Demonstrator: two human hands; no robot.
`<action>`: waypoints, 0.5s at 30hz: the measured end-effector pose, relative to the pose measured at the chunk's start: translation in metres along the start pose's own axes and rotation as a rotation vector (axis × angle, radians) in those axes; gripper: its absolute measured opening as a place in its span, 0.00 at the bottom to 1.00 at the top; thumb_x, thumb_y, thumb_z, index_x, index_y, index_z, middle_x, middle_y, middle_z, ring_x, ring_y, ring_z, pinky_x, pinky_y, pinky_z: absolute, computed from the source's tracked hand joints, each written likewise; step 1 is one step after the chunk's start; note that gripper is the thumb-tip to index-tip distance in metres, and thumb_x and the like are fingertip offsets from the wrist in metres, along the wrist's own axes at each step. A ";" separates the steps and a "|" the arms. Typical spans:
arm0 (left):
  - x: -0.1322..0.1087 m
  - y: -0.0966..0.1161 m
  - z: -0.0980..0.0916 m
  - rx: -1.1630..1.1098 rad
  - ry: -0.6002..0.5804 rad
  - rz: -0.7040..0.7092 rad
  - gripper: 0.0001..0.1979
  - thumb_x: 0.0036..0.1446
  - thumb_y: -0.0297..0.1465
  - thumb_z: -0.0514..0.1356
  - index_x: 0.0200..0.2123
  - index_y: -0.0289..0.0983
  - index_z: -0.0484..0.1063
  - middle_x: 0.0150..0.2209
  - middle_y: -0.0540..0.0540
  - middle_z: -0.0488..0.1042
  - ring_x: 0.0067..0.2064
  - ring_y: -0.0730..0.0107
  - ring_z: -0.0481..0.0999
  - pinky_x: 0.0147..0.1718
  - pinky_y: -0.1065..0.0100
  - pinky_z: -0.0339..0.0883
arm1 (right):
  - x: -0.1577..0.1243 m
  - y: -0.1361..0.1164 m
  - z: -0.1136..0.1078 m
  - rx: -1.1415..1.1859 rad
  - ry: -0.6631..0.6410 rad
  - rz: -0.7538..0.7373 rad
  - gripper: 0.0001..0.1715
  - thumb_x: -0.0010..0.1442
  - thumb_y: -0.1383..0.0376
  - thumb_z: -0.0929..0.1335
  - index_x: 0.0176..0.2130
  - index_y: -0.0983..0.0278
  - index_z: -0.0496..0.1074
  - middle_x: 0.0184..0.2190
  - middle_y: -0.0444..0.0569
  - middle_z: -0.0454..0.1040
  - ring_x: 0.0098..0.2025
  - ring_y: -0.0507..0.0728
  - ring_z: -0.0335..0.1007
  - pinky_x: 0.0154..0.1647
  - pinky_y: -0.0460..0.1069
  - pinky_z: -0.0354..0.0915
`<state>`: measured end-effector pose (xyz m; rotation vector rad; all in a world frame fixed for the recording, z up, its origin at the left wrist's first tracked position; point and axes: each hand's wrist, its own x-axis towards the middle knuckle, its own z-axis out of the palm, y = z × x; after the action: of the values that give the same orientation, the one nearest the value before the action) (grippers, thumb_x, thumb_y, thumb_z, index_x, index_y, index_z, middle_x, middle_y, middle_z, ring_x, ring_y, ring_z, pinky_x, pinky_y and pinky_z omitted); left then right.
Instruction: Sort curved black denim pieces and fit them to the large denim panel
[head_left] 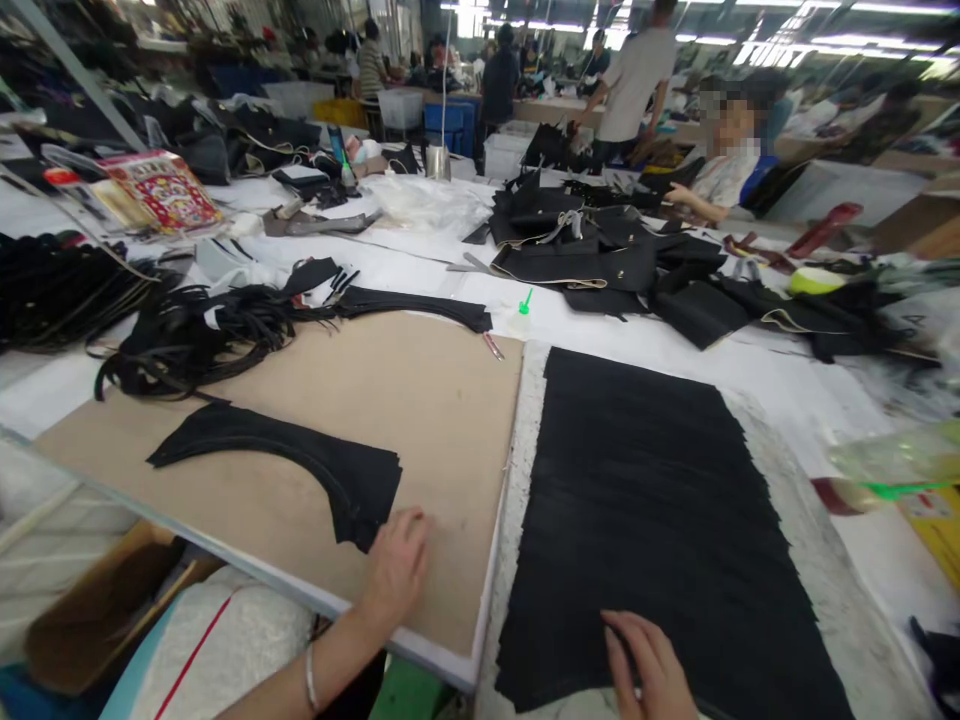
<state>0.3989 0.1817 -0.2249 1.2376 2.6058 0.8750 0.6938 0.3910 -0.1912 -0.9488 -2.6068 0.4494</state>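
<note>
My left hand (396, 565) lies on the tan board (420, 400), fingers together, its tips touching the near end of a curved black leather piece (300, 462). My right hand (651, 665) rests flat, fingers stretched out, on the near edge of a large black rectangular sheet (652, 500) that lies to the right of the board. Neither hand grips anything.
A tangle of black strips (187, 335) sits at the board's far left. A small green-capped bottle (523, 310) stands behind the board. Stacks of black leather parts (600, 255) cover the far table. A seated person (724, 165) works beyond; others stand further back.
</note>
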 end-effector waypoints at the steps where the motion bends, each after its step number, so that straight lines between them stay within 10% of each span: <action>1: 0.007 -0.025 -0.010 0.053 0.032 -0.051 0.17 0.59 0.25 0.51 0.51 0.36 0.68 0.49 0.39 0.68 0.51 0.57 0.67 0.49 0.53 0.66 | 0.007 -0.026 0.014 0.058 -0.032 0.009 0.17 0.64 0.55 0.61 0.46 0.57 0.72 0.45 0.52 0.73 0.48 0.60 0.71 0.49 0.55 0.69; 6: 0.024 -0.100 -0.042 0.212 -0.021 -0.122 0.16 0.59 0.30 0.55 0.51 0.34 0.66 0.46 0.41 0.67 0.47 0.59 0.66 0.48 0.56 0.65 | 0.040 -0.130 0.080 0.355 -0.214 0.039 0.16 0.64 0.56 0.61 0.44 0.58 0.73 0.42 0.49 0.74 0.43 0.57 0.73 0.44 0.49 0.71; 15: 0.051 -0.121 -0.057 -0.137 -0.144 -0.200 0.13 0.60 0.22 0.47 0.33 0.35 0.71 0.36 0.42 0.70 0.42 0.61 0.68 0.46 0.59 0.61 | 0.082 -0.225 0.145 0.632 -0.415 0.360 0.22 0.58 0.50 0.63 0.40 0.62 0.75 0.39 0.52 0.77 0.44 0.61 0.73 0.47 0.53 0.69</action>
<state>0.2650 0.1338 -0.2383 0.9488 2.4585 0.8753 0.4498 0.2556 -0.2156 -1.1694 -2.3355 1.5946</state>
